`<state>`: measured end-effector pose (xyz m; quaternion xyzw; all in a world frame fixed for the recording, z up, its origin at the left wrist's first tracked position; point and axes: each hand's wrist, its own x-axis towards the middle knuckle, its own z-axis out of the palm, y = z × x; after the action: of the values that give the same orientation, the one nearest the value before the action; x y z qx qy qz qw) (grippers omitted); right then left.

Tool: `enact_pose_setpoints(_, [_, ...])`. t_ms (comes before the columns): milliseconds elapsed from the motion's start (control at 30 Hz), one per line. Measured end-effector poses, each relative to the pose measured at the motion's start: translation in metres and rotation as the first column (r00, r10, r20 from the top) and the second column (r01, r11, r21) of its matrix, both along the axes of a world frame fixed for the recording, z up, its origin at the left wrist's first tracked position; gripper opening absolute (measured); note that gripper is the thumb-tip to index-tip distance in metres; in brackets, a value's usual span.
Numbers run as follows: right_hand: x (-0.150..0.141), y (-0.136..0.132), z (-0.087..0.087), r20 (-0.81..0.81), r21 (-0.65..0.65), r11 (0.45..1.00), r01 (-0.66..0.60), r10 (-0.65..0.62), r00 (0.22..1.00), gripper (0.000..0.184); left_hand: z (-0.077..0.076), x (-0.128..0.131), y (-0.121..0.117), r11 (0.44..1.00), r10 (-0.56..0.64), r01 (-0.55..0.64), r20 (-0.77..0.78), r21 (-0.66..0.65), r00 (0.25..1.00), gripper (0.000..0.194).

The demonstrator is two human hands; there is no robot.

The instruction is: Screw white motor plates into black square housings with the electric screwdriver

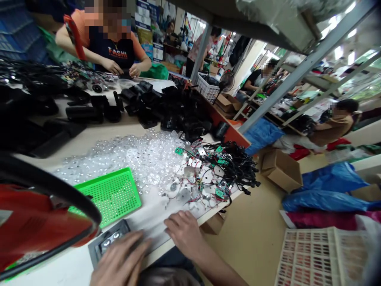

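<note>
The left hand [119,260] lies against the edge of a dark rectangular lamp housing [108,242], and whether it grips cannot be told. The right hand [184,234] rests open and empty on the white surface [74,266], just short of a tangle of wired circuit boards [208,174]. A green perforated tray [107,194] sits ahead of the left hand, with clear plastic lenses [133,159] heaped beyond it.

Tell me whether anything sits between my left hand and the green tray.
Yes: a dark panel set with lenses lies on the table right at your left hand, between it and the green perforated tray.
</note>
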<state>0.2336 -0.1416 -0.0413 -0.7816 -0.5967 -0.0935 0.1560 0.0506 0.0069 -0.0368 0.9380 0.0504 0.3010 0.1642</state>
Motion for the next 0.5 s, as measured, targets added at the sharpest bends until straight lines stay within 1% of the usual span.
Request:
enact_pose_setpoints(33, [0.001, -0.004, 0.005, -0.016, 0.014, 0.999, -0.046, 0.046, 0.999, 0.005, 0.004, 0.015, -0.004, 0.999, -0.034, 0.034, 0.000, 0.011, 0.999, 0.037])
enact_pose_setpoints(67, [0.005, -0.009, 0.010, -0.019, 0.038, 0.998, -0.058, 0.059, 0.998, 0.004, 0.006, 0.030, -0.008, 0.999, -0.038, 0.038, -0.021, 0.023, 0.999, 0.034])
enact_pose_setpoints(100, [0.014, -0.015, 0.015, -0.012, 0.072, 0.997, -0.030, 0.031, 0.999, 0.008, 0.007, 0.046, -0.012, 0.999, -0.026, 0.029, -0.062, 0.039, 0.998, 0.033])
enact_pose_setpoints(133, [0.025, -0.021, 0.020, 0.001, 0.105, 0.994, 0.032, -0.032, 0.999, 0.012, 0.007, 0.061, -0.015, 0.998, -0.014, 0.021, -0.108, 0.064, 0.994, 0.033])
enact_pose_setpoints(200, [0.056, -0.031, 0.029, 0.047, 0.127, 0.975, 0.185, -0.192, 0.980, 0.022, 0.002, 0.088, -0.020, 0.993, 0.029, -0.003, -0.215, 0.121, 0.976, 0.033])
enact_pose_setpoints(233, [0.073, -0.035, 0.033, 0.088, 0.108, 0.966, 0.235, -0.245, 0.965, 0.029, -0.001, 0.100, -0.021, 0.989, 0.044, -0.006, -0.263, 0.146, 0.964, 0.034])
enact_pose_setpoints(267, [0.089, -0.037, 0.035, 0.137, 0.067, 0.966, 0.251, -0.258, 0.956, 0.036, -0.005, 0.111, -0.022, 0.986, 0.054, -0.002, -0.306, 0.165, 0.951, 0.036])
enact_pose_setpoints(300, [0.104, -0.038, 0.037, 0.182, 0.014, 0.972, 0.236, -0.235, 0.955, 0.042, -0.009, 0.120, -0.023, 0.984, 0.055, 0.008, -0.344, 0.180, 0.937, 0.038])
enact_pose_setpoints(367, [0.126, -0.038, 0.038, 0.237, -0.088, 0.984, 0.158, -0.133, 0.962, 0.049, -0.015, 0.132, -0.022, 0.981, 0.050, 0.029, -0.395, 0.192, 0.917, 0.043])
enact_pose_setpoints(433, [0.137, -0.037, 0.037, 0.228, -0.115, 0.991, 0.072, -0.045, 0.973, 0.042, -0.018, 0.138, -0.021, 0.980, 0.050, 0.035, -0.414, 0.195, 0.909, 0.045])
enact_pose_setpoints(500, [0.141, -0.038, 0.037, 0.177, -0.065, 0.998, 0.009, 0.003, 0.984, 0.027, -0.018, 0.139, -0.020, 0.982, 0.066, 0.011, -0.400, 0.187, 0.914, 0.044])
